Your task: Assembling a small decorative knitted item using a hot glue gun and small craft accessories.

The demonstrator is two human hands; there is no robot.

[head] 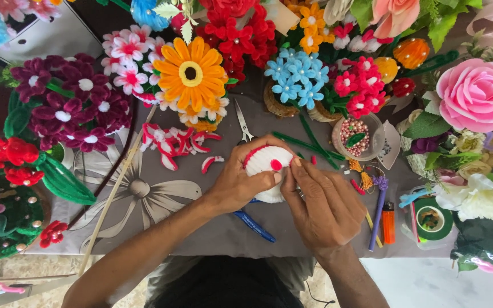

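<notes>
My left hand (236,181) cups a round white fuzzy piece (267,161) with a red rim and a small red dot at its middle, holding it just above the table. Fingers of my right hand (320,201) press against the right side of that piece, beside the red dot. A blue-handled tool (254,225) lies on the cloth under my left wrist. Small scissors (244,126) lie just beyond my hands. Red and white curled fuzzy petals (173,142) lie to the left of the piece.
Fuzzy-wire flowers ring the table: an orange daisy (192,72), purple flowers (69,102), blue ones (298,75), a pink rose (477,94). A dish of beads (356,134), an orange lighter (388,222), a purple stick (376,219) and a green tape roll (432,218) sit right.
</notes>
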